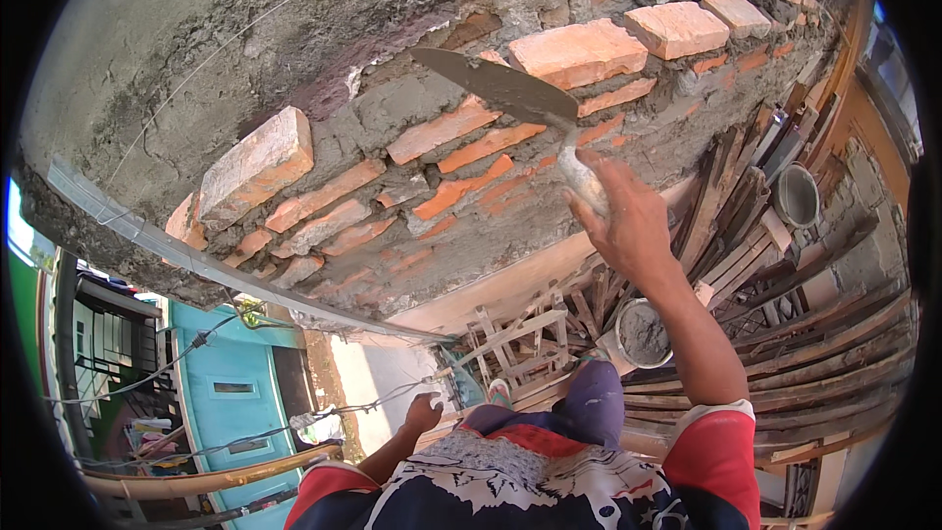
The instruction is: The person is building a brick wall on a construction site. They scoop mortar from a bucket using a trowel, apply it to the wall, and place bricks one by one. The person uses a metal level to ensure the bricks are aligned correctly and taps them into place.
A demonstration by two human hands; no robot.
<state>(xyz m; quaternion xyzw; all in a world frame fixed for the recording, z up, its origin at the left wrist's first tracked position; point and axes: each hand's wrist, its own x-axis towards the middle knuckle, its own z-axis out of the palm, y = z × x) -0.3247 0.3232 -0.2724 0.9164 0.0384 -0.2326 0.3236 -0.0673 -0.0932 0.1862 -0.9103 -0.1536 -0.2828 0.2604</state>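
My right hand point(628, 221) is wrapped round the pale handle of a pointed trowel point(500, 86). Its grey, mortar-smeared blade points left over the top of a brick wall point(422, 206), beside a loose-looking orange brick point(579, 51). Wet grey mortar point(388, 103) fills the stretch left of that brick. Further left, another brick point(257, 162) sits on the course, and a third brick point(677, 29) lies right of the blade. My left hand point(424, 414) hangs low near my left thigh, its fingers curled; what they hold, if anything, is too small to make out.
A bucket of mortar point(645, 336) stands by my leg, with a second bucket point(797, 196) farther right. Wooden planks point(785, 363) are stacked along the right. A thin string point(182, 93) crosses the rough wall; a long straight strip point(147, 231) and cables point(368, 402) run on the left.
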